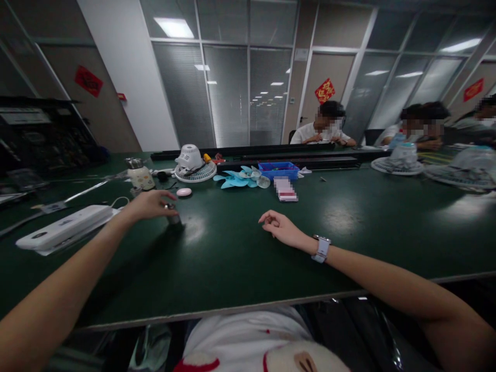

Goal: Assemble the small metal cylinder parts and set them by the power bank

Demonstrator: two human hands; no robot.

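My left hand (pixel 153 204) is at the left of the green table, its thumb and fingers around the top of a small silvery metal cylinder (pixel 173 218). The index finger arches above the cylinder, and the other fingertips are partly hidden. What kind of part the cylinder is cannot be made out. My right hand (pixel 284 228) rests near the middle of the table, fingers loosely curled in and nothing visible in them. A watch with a pale strap (pixel 321 249) is on that wrist. Beyond my left hand lies a pink oval object (pixel 184 192).
A white power strip (pixel 65 227) lies at the left, near a patterned bottle (pixel 140 175). Further back are a white fan part (pixel 189 157), light-blue fan blades (pixel 238 178), a blue bin (pixel 278 170) and a pink-white box (pixel 284 189). Several people sit across the table.
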